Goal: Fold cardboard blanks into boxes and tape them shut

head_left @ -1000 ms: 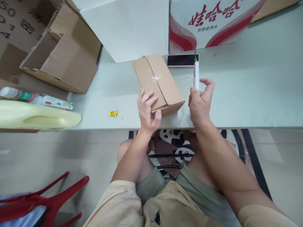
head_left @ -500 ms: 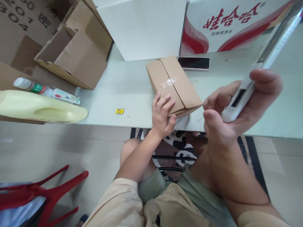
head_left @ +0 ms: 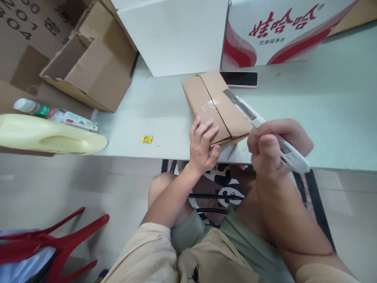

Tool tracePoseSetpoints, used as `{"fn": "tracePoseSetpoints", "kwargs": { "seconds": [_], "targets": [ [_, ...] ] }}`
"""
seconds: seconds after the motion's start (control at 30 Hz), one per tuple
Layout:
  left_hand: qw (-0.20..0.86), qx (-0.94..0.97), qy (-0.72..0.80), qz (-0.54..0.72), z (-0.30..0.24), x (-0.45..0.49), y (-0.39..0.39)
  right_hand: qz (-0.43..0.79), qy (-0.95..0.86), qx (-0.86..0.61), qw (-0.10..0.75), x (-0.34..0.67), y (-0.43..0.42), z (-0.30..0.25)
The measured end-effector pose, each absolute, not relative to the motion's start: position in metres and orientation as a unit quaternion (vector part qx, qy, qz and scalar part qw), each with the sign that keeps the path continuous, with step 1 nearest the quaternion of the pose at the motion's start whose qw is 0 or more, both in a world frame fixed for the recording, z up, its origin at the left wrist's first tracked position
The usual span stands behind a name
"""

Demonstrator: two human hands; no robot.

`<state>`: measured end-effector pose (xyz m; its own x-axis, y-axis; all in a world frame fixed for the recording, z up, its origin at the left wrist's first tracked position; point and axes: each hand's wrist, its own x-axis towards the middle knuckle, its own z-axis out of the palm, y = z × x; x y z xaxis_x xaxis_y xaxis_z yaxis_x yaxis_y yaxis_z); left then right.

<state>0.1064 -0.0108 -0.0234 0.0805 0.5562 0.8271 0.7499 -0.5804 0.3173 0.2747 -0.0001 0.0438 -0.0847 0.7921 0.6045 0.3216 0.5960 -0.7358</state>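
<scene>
A small brown cardboard box stands near the table's front edge, with clear tape across the seam of its top flaps. My left hand grips its near left corner, fingers spread over the top and thumb at the front side. In my closed right hand is a white utility knife, its metal blade out and pointing up and left. The blade tip appears over the right part of the box top, close to the tape; whether it touches the cardboard I cannot tell.
Behind the box lie a phone, a white box and a red-and-white carton. A yellow wrapped candy, a pale yellow jug, a bottle and an open carton are leftward. A red chair stands lower left.
My right hand has turned and brought the knife down and left, from upright at the right to over the box. The left hand keeps its place on the box.
</scene>
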Motion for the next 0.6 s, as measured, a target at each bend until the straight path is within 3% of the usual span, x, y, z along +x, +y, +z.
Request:
{"fn": "tracePoseSetpoints", "kwargs": {
  "seconds": [0.37,0.6],
  "targets": [
    [0.073,-0.738,-0.437,-0.509,-0.029,0.107,-0.006,0.131,-0.733,-0.418,0.52,0.259,0.01,0.048],
    [0.053,-0.736,-0.427,-0.522,-0.032,0.106,-0.005,0.152,-0.747,-0.425,0.488,0.26,0.013,0.047]
  ]
}}
